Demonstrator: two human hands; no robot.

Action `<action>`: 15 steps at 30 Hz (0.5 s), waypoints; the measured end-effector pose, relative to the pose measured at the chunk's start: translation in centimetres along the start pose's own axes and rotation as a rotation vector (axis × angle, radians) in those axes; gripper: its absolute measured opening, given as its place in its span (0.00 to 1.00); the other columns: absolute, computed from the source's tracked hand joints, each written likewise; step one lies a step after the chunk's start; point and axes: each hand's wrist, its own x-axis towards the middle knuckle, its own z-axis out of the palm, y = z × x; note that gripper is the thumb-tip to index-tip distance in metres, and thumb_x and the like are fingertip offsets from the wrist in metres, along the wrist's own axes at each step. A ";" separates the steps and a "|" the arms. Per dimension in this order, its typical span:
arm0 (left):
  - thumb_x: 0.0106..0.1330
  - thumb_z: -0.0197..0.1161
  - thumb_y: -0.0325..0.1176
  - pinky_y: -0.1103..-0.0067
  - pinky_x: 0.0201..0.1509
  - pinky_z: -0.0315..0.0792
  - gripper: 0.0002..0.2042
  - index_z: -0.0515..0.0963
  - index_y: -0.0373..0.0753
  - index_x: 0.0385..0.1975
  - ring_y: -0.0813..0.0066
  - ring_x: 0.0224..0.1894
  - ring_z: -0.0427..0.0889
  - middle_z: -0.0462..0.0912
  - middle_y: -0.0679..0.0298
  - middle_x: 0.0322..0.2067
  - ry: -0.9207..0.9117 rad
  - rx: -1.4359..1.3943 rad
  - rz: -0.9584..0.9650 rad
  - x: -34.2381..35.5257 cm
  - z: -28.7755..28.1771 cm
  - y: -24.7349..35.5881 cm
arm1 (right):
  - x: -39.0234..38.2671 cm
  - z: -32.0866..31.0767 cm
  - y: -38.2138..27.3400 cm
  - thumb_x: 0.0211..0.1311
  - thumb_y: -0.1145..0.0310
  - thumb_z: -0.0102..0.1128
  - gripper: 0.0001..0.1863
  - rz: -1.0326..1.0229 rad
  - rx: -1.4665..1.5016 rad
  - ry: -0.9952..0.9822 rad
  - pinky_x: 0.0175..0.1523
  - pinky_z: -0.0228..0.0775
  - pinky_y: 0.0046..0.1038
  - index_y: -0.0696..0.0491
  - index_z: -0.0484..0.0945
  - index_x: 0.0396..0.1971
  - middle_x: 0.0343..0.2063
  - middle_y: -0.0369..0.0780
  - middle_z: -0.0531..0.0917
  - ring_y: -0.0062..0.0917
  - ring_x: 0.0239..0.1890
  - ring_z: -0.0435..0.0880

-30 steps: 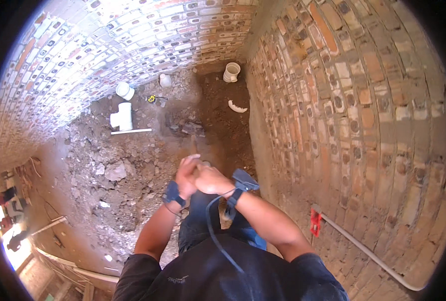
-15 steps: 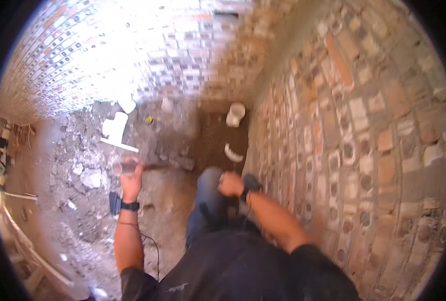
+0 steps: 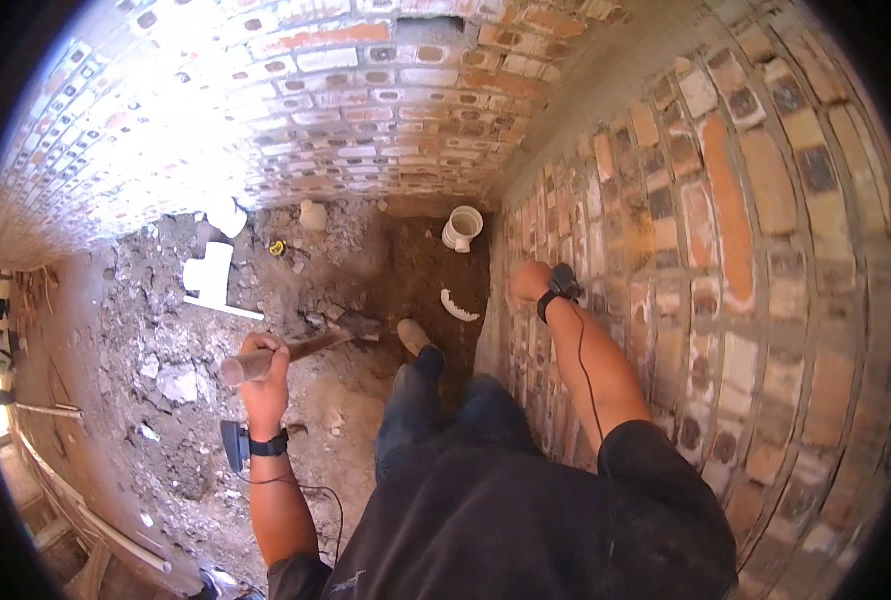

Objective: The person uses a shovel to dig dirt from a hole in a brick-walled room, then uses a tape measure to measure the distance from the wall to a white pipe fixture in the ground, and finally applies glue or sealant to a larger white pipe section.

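My left hand is closed around the wooden handle of a digging tool. The handle's butt end sticks out past my fist, and the dark head rests on the broken ground; its exact shape is hard to make out. Over at the right, my right hand is up against the brick wall. Its fingers are blurred and partly hidden, so their pose is unclear. Beyond my feet, a white pipe fitting stands in the dug corner, with a curved white broken piece lying nearer to me.
A white branched pipe piece lies on the rubble to the left, near another white fitting. A small yellow item, perhaps a tape measure, is beside them. My boot stands by the tool's head. Long poles lie at far left.
My right hand has moved from over my leg out to the right-hand wall. My left hand still grips the tool, slightly lower in view. My boot has come into sight.
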 end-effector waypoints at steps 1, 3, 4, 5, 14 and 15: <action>0.63 0.59 0.19 0.79 0.48 0.71 0.07 0.70 0.39 0.35 0.76 0.39 0.75 0.75 0.65 0.34 -0.031 -0.029 0.009 1.1 0.6 -0.2 | 0.3 -0.3 0.8 0.51 0.65 0.61 0.11 -0.002 0.115 0.060 0.27 0.68 0.45 0.57 0.80 0.16 0.18 0.49 0.78 0.42 0.21 0.77; 0.64 0.59 0.19 0.78 0.48 0.71 0.07 0.70 0.38 0.34 0.76 0.39 0.75 0.75 0.65 0.34 -0.059 -0.012 0.015 3.9 2.2 -0.1 | 0.4 -0.6 1.7 0.53 0.67 0.62 0.14 0.015 0.238 0.115 0.21 0.62 0.42 0.56 0.75 0.12 0.12 0.45 0.72 0.37 0.14 0.69; 0.64 0.59 0.20 0.78 0.48 0.71 0.07 0.70 0.38 0.34 0.76 0.40 0.75 0.75 0.64 0.34 -0.071 0.003 0.027 4.9 2.9 0.0 | 0.2 -0.7 1.8 0.51 0.65 0.62 0.13 0.021 0.213 0.141 0.28 0.69 0.46 0.58 0.79 0.15 0.18 0.50 0.78 0.42 0.21 0.76; 0.64 0.59 0.20 0.78 0.48 0.71 0.07 0.70 0.38 0.34 0.76 0.40 0.75 0.75 0.64 0.34 -0.090 0.002 0.023 5.8 3.5 0.2 | -0.1 -0.9 1.8 0.49 0.63 0.62 0.14 0.029 0.188 0.169 0.36 0.76 0.49 0.60 0.83 0.18 0.24 0.55 0.83 0.48 0.28 0.83; 0.60 0.62 0.22 0.80 0.42 0.71 0.05 0.73 0.37 0.30 0.78 0.35 0.76 0.76 0.66 0.31 -0.107 0.089 0.036 13.3 5.5 0.7 | -2.6 -8.7 -0.3 0.51 0.64 0.62 0.15 0.195 0.372 0.260 0.42 0.78 0.47 0.61 0.84 0.31 0.32 0.57 0.85 0.53 0.38 0.85; 0.59 0.62 0.22 0.80 0.42 0.70 0.05 0.73 0.37 0.29 0.78 0.35 0.75 0.76 0.66 0.30 -0.107 0.105 0.013 13.8 5.8 1.1 | -2.5 -9.5 -0.1 0.51 0.64 0.62 0.15 0.199 0.368 0.262 0.42 0.78 0.47 0.61 0.84 0.31 0.32 0.57 0.85 0.53 0.38 0.85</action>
